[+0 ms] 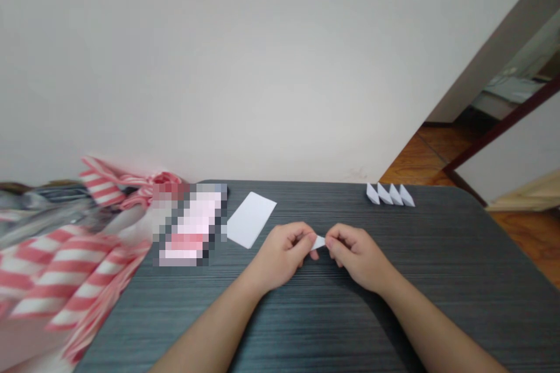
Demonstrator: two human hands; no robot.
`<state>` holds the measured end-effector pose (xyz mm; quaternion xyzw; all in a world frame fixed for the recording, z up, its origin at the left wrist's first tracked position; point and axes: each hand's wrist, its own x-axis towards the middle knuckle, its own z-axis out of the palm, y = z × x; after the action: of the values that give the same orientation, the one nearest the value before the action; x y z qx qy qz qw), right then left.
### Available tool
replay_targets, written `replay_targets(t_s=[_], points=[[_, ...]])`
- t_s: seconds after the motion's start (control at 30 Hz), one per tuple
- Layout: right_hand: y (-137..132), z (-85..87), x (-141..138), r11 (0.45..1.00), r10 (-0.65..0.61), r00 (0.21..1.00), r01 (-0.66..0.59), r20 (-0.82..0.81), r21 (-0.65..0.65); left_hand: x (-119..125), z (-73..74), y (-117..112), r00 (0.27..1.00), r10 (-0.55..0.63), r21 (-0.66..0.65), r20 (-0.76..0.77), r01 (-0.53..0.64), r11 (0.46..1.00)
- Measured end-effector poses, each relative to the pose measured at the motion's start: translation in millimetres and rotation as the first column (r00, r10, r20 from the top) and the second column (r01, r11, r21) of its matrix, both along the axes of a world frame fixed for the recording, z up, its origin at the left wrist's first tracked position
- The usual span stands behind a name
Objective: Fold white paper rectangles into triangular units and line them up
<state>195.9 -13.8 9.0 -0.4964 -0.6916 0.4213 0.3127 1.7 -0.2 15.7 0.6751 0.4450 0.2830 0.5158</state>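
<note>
A small folded piece of white paper (320,242) is pinched between my two hands above the middle of the table. My left hand (286,253) grips its left end between thumb and fingers. At the other end, the thumb and fingertips of my right hand (356,253) close on the paper's tip. Most of the folded paper is hidden by my fingers. Several folded white paper pieces (390,194) stand in a row near the table's back edge, beyond my right hand. To the left of my left hand lies a stack of white paper sheets (251,220).
The dark wood-grain table (306,326) meets a white wall (280,70) at the back. A pixelated, phone-like flat object (190,224) lies on its left side. Red-and-white striped cloth (74,268) bunches beside the table's left edge. Wooden floor (420,151) shows at the right.
</note>
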Motion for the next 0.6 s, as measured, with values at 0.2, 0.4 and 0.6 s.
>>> replay_targets(t_s=[0.2, 0.4, 0.6], points=[[0.7, -2.4, 1.4, 1.000, 0.010, 1.000, -0.011, -0.027, -0.019, 1.1, 2.3, 0.8, 0.998, 0.018, -0.054, 0.058, -0.015, 0.998], [0.4, -0.5, 1.7, 1.000, -0.019, 0.999, 0.020, -0.049, 0.012, 3.1, -1.8, 1.2, 0.996, 0.005, -0.080, 0.089, 0.002, 0.997], [0.6, -0.7, 1.5, 0.998, -0.042, 0.999, 0.043, -0.034, 0.038, 2.8, -3.9, 0.7, 0.998, -0.012, -0.055, 0.055, 0.015, 0.998]])
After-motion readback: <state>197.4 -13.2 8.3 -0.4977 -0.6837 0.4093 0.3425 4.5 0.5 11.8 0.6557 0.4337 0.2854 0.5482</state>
